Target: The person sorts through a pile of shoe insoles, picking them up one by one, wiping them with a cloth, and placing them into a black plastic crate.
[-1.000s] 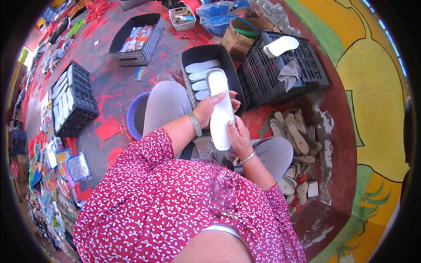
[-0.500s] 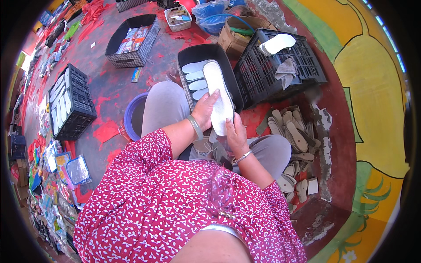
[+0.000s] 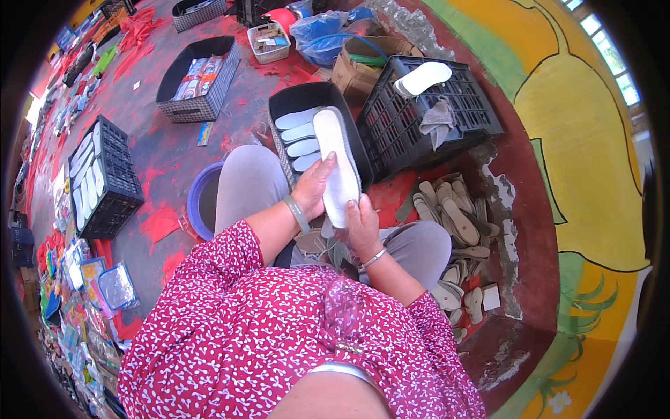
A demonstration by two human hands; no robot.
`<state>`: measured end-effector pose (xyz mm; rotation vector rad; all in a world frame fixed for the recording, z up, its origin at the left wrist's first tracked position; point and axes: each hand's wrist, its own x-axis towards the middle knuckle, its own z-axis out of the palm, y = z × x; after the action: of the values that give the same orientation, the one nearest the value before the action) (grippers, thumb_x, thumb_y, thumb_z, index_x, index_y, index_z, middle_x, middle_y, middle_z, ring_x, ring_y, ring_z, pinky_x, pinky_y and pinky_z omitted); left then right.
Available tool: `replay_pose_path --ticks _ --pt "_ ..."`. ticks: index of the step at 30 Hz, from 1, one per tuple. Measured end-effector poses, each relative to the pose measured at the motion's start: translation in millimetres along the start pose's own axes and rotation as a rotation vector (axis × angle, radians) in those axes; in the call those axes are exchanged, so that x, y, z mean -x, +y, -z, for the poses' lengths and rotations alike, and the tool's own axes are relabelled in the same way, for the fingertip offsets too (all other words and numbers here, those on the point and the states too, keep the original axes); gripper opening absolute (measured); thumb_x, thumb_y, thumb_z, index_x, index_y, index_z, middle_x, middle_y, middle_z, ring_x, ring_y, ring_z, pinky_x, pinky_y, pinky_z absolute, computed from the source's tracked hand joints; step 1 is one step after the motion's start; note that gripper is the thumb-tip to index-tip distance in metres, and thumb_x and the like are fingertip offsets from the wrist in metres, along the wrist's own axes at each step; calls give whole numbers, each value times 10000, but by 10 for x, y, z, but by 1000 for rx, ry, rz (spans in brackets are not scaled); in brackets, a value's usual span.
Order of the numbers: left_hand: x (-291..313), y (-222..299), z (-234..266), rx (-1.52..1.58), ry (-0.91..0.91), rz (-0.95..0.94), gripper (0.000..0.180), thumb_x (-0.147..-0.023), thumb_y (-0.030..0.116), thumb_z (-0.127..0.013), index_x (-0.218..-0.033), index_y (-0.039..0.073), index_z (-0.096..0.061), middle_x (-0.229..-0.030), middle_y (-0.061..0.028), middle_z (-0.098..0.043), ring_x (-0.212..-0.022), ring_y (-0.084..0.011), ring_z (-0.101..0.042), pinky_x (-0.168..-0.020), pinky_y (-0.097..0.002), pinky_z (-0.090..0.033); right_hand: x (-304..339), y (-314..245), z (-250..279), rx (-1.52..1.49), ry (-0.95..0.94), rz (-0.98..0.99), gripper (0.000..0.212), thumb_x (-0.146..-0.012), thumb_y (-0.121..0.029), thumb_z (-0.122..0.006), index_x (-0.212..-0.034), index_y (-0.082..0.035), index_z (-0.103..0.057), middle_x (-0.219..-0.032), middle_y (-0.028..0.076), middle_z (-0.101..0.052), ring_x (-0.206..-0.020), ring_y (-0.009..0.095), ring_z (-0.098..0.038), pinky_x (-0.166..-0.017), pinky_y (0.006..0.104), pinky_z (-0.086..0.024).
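The floor (image 3: 174, 143) is dark grey, streaked and patched with red. On it, a black crate (image 3: 124, 178) stands at the left and a checked bin (image 3: 202, 109) at the upper left. A purple basin (image 3: 192, 206) sits left of centre, a white basket (image 3: 272, 54) at the top. Pale soles (image 3: 457, 218) lie heaped at the right. Toward the blurred left rim, packets (image 3: 117, 287) seem spread about.

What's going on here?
The person is gripping a long white sole-shaped piece with both hands, left hand and right hand. Similar pale soles lie in the black-lined, patterned bin ahead. A white sole sits on the slatted black plastic crate; beige soles are heaped at right.
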<state>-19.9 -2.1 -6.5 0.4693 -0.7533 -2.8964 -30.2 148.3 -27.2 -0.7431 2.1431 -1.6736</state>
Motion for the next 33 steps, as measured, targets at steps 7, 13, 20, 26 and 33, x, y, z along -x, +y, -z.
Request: replay_pose_path --ticks 7,13,20,26,33 --pt "29 155 -76 -71 -7 -104 233 -946 278 -437 -1010 61 -493 -849 -87 -611 -735 -194 -626 -669 -352 -535 -301 -265 285 -6 67 123 178 -923 -163 -479 -953 -6 -556 -866 30 -557 -800 66 -505 -724 233 -433" --pt "11 109 -13 -169 -49 165 270 -923 327 -479 -995 71 -525 -794 -69 -617 -629 -182 -612 -589 -344 -533 -1701 -487 1606 935 703 492 367 -782 -193 -607 -1084 -2 -527 -977 199 -587 -943 335 -555 -854 403 -420" --pt "31 151 -63 -227 -60 189 255 -920 329 -484 -970 87 -544 -775 -38 -607 -619 -138 -582 -551 -278 -492 -2034 -10 1964 602 695 80 333 -789 -225 -636 -1051 -27 -580 -895 126 -642 -839 244 -615 -772 324 -473" --pt "40 171 1 -131 19 181 258 -923 333 -476 -933 89 -557 -736 -38 -599 -616 -147 -578 -538 -280 -481 -975 -728 1269 -400 432 37 237 -871 -78 -519 -1105 -44 -499 -907 24 -574 -699 77 -543 -588 202 -457" --pt "123 143 -174 7 -2 172 270 -946 278 -377 -981 68 -543 -837 -67 -607 -743 -185 -609 -685 -334 -510 72 -930 194 255 94 480 301 -742 -5 -620 -1031 -18 -534 -1120 191 -521 -1009 279 -540 -855 330 -429"
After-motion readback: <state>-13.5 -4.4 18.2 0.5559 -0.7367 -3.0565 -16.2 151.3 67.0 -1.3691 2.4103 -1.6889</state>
